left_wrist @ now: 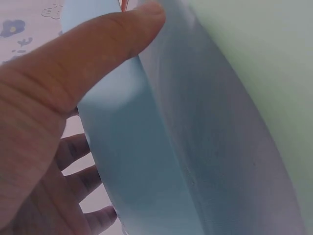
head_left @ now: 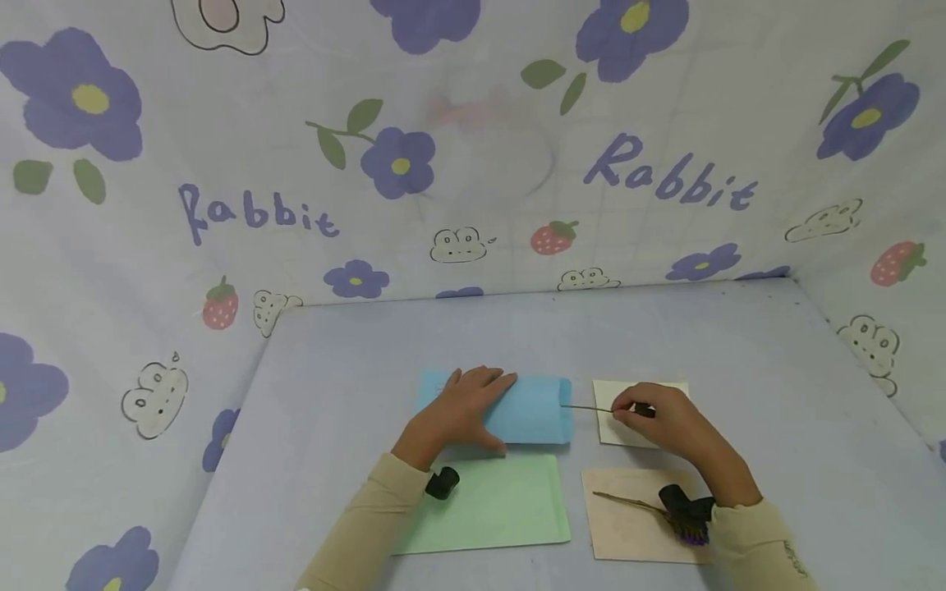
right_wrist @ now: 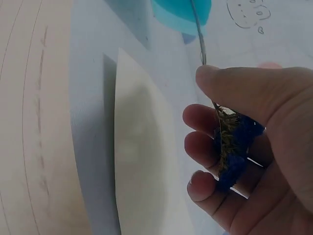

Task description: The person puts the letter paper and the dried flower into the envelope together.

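Note:
A light blue envelope (head_left: 528, 419) lies crosswise in the middle of the table. My left hand (head_left: 461, 410) grips it across its width, thumb at the near edge and fingers at the far edge. In the left wrist view the blue envelope (left_wrist: 132, 142) looks bowed. My right hand (head_left: 665, 414) pinches the thin stem (head_left: 587, 408) of a dried flower. Its blue head (right_wrist: 232, 156) sits under the palm and curled fingers in the right wrist view. The stem points left, its tip at the envelope's right end; whether it is inside cannot be told.
A green envelope (head_left: 510, 501) lies in front of the blue one. Under my right hand is a cream envelope (head_left: 613, 431). Nearer me, a peach envelope (head_left: 613, 533) carries another dried flower with a purple head (head_left: 693, 538). Patterned cloth (head_left: 502, 164) surrounds the table.

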Tool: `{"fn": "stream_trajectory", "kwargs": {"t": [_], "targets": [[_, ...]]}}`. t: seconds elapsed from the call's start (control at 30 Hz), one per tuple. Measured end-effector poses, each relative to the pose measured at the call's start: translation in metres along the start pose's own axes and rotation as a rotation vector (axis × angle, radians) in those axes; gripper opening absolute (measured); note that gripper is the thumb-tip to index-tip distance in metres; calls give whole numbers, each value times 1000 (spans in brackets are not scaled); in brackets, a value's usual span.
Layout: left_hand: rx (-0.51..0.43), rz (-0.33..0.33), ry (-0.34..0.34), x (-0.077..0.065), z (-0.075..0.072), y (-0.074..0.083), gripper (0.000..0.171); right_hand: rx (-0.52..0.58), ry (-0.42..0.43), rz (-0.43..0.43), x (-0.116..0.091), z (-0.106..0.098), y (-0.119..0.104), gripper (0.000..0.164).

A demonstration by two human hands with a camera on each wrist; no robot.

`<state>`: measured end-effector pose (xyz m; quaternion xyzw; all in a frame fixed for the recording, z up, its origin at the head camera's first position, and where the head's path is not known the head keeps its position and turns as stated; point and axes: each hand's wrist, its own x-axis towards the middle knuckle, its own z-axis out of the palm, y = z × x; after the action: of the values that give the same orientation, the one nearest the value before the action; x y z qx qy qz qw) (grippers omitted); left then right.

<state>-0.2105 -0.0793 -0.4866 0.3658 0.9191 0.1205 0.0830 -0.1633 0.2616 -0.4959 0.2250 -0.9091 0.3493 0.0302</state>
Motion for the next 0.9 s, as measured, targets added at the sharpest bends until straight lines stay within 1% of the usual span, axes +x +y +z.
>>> {"fn": "stream_trajectory", "kwargs": {"t": [0.2, 0.3, 0.4, 0.5, 0.6, 0.67, 0.77, 0.9], "targets": [[11, 7, 6, 0, -1, 7, 109, 21, -29, 30, 8, 9, -3, 10], [13, 10, 9, 0, -2, 10, 109, 90, -42, 66, 9, 13, -4, 16], [10, 9, 3, 0, -2, 12, 109, 212, -59, 113, 9, 15, -5, 26], [4, 6, 5, -2, -1, 12, 109, 365, -71, 198, 9, 16, -6, 34], [1, 2, 4, -3, 0, 11, 110, 512, -63, 303, 9, 16, -7, 34], [0, -3, 4, -3, 1, 11, 110, 587, -53, 352, 9, 15, -7, 33], [-10, -15, 3, -4, 2, 9, 110, 613, -28, 384, 9, 14, -8, 32], [-29, -16, 6, -4, 2, 8, 110, 577, 31, 405, 8, 14, -10, 32]]}}
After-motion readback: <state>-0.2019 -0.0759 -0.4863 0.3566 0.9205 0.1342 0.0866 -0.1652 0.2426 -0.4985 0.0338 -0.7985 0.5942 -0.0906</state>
